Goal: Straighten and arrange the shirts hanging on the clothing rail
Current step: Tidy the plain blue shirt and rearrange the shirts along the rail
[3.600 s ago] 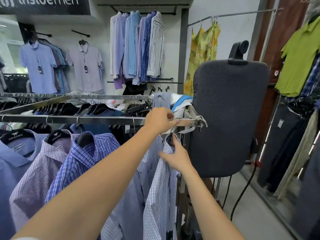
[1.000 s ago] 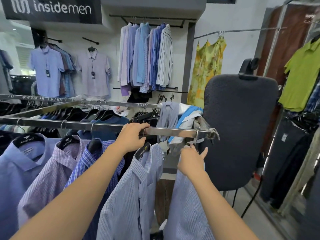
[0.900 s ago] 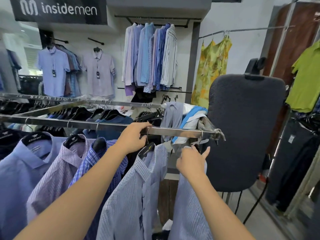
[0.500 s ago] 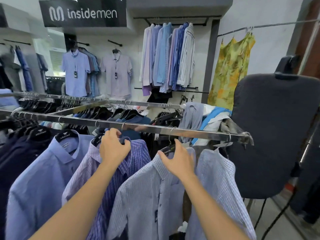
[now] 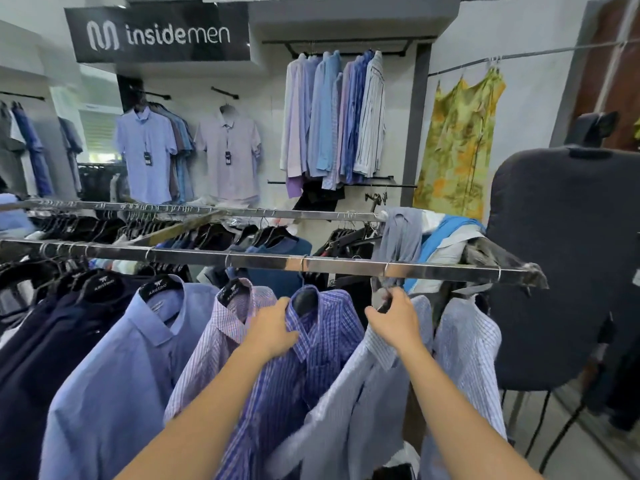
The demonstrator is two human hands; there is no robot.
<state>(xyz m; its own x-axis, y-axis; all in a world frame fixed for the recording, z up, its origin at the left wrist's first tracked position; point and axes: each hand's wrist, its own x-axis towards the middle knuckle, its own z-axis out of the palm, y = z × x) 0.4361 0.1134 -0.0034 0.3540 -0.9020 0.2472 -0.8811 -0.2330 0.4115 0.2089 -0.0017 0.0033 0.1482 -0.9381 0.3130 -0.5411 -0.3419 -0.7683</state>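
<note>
Rail: your clothing rail [image 5: 270,263] holds every shirt.
Likely done: end shirt [image 5: 464,341], hanging free near the tip.
Remaining: blue plaid shirt [image 5: 311,368] and checked shirt [image 5: 367,386], hanging askew.
Left hand [image 5: 273,329]: grips the plaid collar [image 5: 306,336].
Right hand [image 5: 394,318]: pinches the checked shirt's hanger [image 5: 382,304].

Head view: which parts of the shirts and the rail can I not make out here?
All in the head view.
Pale shirt: its hanger is mostly hidden under the right hand that grips its top.
Blue checked shirt: collar front is covered by the left hand holding it.
Both shirts: lower ends fall below the bottom edge.
Rail: left end is cut off by the frame edge.
Tags on the wall shirts: print too small to read.
</note>
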